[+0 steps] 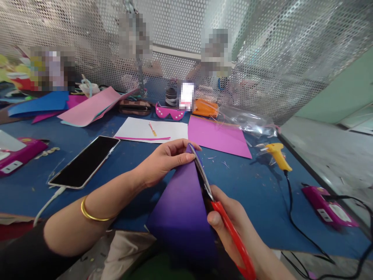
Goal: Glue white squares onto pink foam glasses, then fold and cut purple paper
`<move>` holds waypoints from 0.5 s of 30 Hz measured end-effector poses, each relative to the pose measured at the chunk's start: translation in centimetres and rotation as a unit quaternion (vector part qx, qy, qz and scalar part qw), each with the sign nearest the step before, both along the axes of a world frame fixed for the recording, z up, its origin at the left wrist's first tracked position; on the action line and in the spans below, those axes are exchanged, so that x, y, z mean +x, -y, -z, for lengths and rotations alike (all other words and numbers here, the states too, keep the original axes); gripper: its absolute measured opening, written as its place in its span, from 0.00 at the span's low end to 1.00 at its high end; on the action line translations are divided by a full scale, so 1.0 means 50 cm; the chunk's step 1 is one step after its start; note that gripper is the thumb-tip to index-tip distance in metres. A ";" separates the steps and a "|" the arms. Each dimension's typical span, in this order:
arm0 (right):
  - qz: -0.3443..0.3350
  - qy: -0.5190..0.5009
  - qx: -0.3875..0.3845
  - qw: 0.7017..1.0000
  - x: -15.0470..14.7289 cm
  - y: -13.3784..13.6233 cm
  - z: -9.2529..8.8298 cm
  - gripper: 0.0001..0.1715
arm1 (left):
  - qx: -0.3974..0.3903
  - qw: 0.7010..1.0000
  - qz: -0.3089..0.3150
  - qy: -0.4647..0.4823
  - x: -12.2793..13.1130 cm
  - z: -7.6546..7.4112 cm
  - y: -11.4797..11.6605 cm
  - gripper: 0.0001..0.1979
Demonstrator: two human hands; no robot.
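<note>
A purple sheet of paper [179, 202], folded or bent, is held up over the front edge of the blue table. My left hand [169, 157] pinches its top corner between thumb and fingers. Red-handled scissors [230, 229] are gripped in my right hand [227, 214], and their blades lie along the sheet's right side, the tips close to my left thumb. Whether the blades are fully closed is hard to see. Behind my hands lie a white sheet [134, 128] with a thin pink strip [142, 138] on it and a pink-violet sheet [218, 136].
On the left of the blue table [250, 186] are a phone [86, 161] with a cable and a magenta power strip [21, 155]. A yellow glue gun [279, 155] and another magenta power strip [329, 206] with cords lie right. Perforated metal panelling [180, 31] closes the back.
</note>
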State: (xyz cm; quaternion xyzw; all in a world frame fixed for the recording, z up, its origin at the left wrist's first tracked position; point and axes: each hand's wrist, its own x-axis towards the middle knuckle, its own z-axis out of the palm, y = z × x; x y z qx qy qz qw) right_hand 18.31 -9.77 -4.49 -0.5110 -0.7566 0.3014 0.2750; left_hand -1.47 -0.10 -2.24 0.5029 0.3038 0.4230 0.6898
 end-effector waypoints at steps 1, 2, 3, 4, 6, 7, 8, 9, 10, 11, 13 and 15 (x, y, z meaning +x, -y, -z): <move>-0.007 -0.024 -0.018 1.000 0.001 0.002 0.001 0.38 | 0.006 1.000 0.000 0.002 0.000 0.002 -0.003 0.12; -0.019 -0.058 -0.050 0.997 0.002 0.003 0.002 0.37 | 0.010 1.000 0.001 0.005 0.000 0.004 -0.005 0.12; -0.033 -0.091 -0.082 0.992 0.003 0.004 0.002 0.36 | 0.012 1.000 0.003 0.010 0.000 0.006 -0.007 0.12; -0.040 -0.112 -0.101 0.988 0.005 0.005 0.001 0.36 | 0.012 1.000 0.004 0.015 0.001 0.008 -0.008 0.12; -0.053 -0.131 -0.119 0.983 0.008 0.006 -0.003 0.35 | 0.011 1.000 0.006 0.025 0.001 0.008 -0.008 0.11; -0.058 -0.135 -0.121 0.982 0.009 0.006 -0.006 0.35 | 0.011 0.999 0.008 0.029 0.001 0.008 -0.008 0.11; -0.062 -0.137 -0.119 0.981 0.010 0.006 -0.009 0.35 | 0.010 0.999 0.012 0.031 0.001 0.007 -0.007 0.11; -0.065 -0.138 -0.116 0.982 0.010 0.005 -0.013 0.35 | 0.011 0.999 0.016 0.032 0.001 0.006 -0.005 0.10; -0.068 -0.139 -0.114 0.981 0.010 0.005 -0.016 0.34 | 0.012 0.999 0.020 0.032 0.001 0.005 -0.004 0.10; -0.071 -0.139 -0.112 0.981 0.010 0.004 -0.019 0.34 | 0.012 0.999 0.022 0.030 0.001 0.004 -0.004 0.10; -0.070 -0.138 -0.111 0.982 0.009 0.002 -0.022 0.34 | 0.011 0.999 0.020 0.027 0.001 0.003 -0.003 0.09; -0.069 -0.132 -0.114 0.982 0.008 0.001 -0.022 0.34 | 0.010 1.000 0.015 0.025 0.002 0.003 -0.003 0.09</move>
